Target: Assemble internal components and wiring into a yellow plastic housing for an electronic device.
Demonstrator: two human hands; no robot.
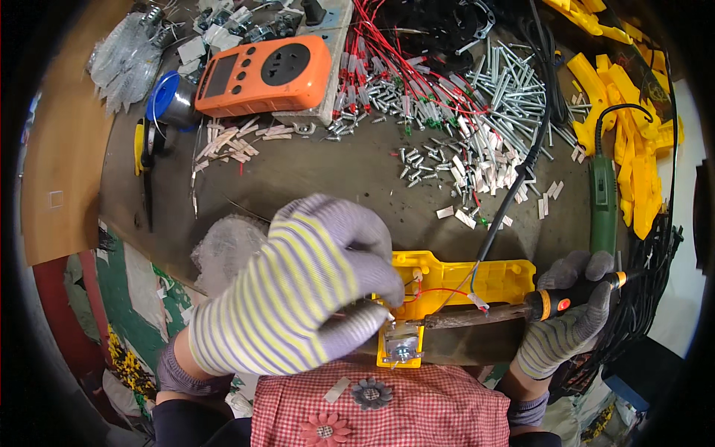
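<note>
In my right hand (pixel 570 328), gloved in grey, is a soldering iron (pixel 477 316) with a black and orange handle. Its dark shaft points left, the tip close to a silver metal part (pixel 403 349) seated in the near end of a yellow plastic housing (pixel 510 279). My left hand (pixel 298 287), in a striped glove, bends over the housing's left end. Its fingers are pinched near the iron's tip, and what they hold is hidden. Thin red and blue wires (pixel 439 290) run inside the housing, with a small white piece (pixel 477 301) on them.
An orange meter with a socket (pixel 264 74) stands far left beside a solder spool (pixel 173 100) and yellow-handled pliers (pixel 143 153). Screws (pixel 503 86), red wires (pixel 387 37) and white strips (pixel 488 160) lie across the back. Yellow housings (pixel 633 160) and a green-handled tool (pixel 603 201) lie right.
</note>
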